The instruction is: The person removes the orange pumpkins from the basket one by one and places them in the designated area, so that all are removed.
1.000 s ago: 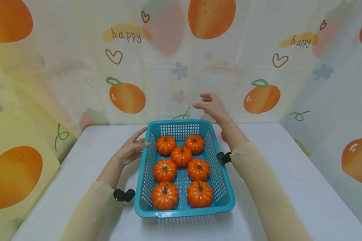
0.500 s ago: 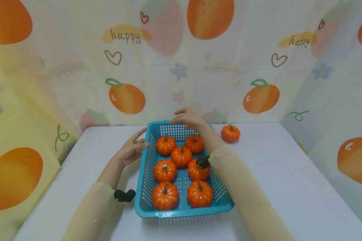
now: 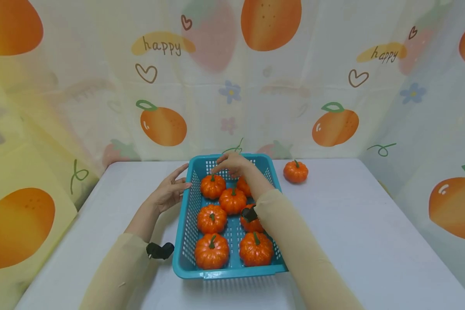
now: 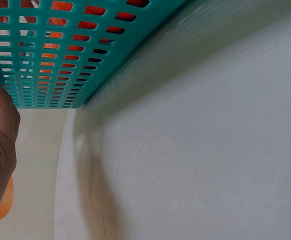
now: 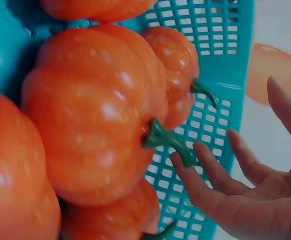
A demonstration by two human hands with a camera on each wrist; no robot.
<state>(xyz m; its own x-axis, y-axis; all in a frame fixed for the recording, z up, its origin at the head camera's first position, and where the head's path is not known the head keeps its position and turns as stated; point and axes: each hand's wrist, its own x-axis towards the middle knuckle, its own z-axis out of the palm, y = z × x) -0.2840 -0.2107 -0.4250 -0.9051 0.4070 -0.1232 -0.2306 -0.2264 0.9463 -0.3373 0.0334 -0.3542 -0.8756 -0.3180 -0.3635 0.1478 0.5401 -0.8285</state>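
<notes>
A blue-green plastic basket [image 3: 232,273] with perforated walls stands on the white table and holds several orange toy pumpkins with green stems. At its left rim, my left hand [image 3: 168,193] grips the edge, thumb over the rim; the left wrist view catches only part of that hand, beside the basket wall [image 4: 93,60]. My right hand [image 3: 236,165] reaches over the far end with fingers spread, fingertips by the stem of the far-left pumpkin [image 3: 213,187]. In the right wrist view nothing lies between its fingers [image 5: 218,172]. My right arm partly covers the far-right pumpkin [image 3: 243,186].
One more pumpkin [image 3: 296,172] sits on the table [image 3: 352,224] outside the basket, at the back right. A fruit-printed curtain [image 3: 232,116] hangs along the back and sides. Each sleeve carries a black camera mount near the cuff.
My right hand has come down and left from above the back of the table to the far end inside the basket, uncovering the outside pumpkin. The left hand and basket have stayed put.
</notes>
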